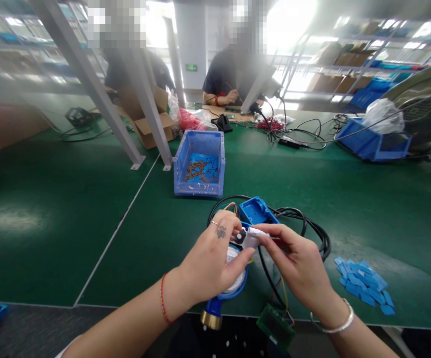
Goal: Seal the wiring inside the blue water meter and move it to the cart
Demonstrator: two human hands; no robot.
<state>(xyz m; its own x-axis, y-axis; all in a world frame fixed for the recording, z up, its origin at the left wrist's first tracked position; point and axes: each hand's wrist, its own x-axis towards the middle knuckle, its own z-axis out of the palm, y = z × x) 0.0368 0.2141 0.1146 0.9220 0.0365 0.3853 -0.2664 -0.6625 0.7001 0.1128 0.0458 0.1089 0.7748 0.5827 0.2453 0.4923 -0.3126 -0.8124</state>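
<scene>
A blue water meter (242, 286) with a brass threaded end (211, 319) lies at the table's near edge, partly under my left hand (210, 258). The fingers of that hand are curled by a small black part with a white spot (240, 236), its thumb stretched toward a white, soft-looking piece (251, 238). What the left fingers grip is hidden. My right hand (297, 261) pinches the white piece between thumb and fingers. Just beyond is an open blue housing (257, 211) with coloured wires and a black cable (321, 233). A green circuit board (275, 325) hangs by wires over the edge.
Small blue pieces (364, 283) lie piled at right. A blue bin (199, 188) holds blue pieces and brass-coloured bits. Metal posts (151, 114) rise from the table near a cardboard box (150, 130). Two people sit across; one's hand (231, 96) shows. Another blue bin (364, 139) stands far right.
</scene>
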